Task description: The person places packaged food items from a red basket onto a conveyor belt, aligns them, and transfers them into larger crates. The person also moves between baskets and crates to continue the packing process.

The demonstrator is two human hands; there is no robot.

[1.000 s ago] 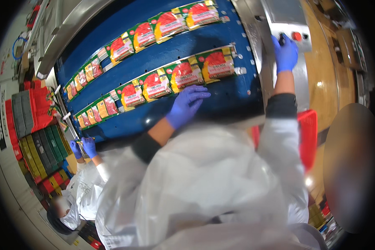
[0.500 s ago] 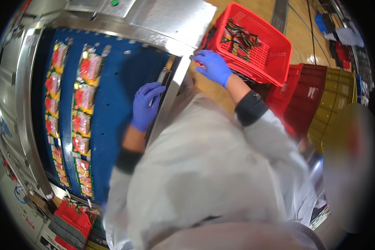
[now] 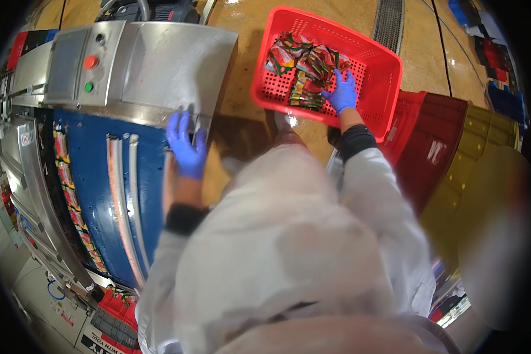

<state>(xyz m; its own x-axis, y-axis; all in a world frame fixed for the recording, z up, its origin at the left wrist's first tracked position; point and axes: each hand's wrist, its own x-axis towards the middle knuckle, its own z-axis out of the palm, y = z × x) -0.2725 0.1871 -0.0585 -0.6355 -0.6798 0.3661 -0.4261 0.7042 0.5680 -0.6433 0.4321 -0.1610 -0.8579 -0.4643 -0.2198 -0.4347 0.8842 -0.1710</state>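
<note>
My left hand [image 3: 187, 150] in a purple glove is spread at the right edge of the blue machine bed [image 3: 91, 171], just below a steel control housing [image 3: 171, 65]. My right hand [image 3: 340, 94], also gloved, has its fingers apart at a heap of red, yellow and green flat packages [image 3: 312, 62] inside a red perforated basket [image 3: 383, 76]; whether it grips one I cannot make out, but none is lifted. A row of similar packages [image 3: 66, 177] lies along the bed's far left, with long pale bars [image 3: 117, 189] beside it.
Buttons [image 3: 91, 62] sit on the housing. Red [image 3: 413, 135] and yellow [image 3: 466, 171] crates are stacked at right. A floor drain grate [image 3: 388, 26] runs behind the basket on the wet floor [image 3: 236, 88]. More red and grey crates [image 3: 115, 315] stand at lower left.
The view has turned toward the basket. My right hand left the control panel and moved into the basket. My left hand moved along the bed to its edge. Pale bars now show where packages lay.
</note>
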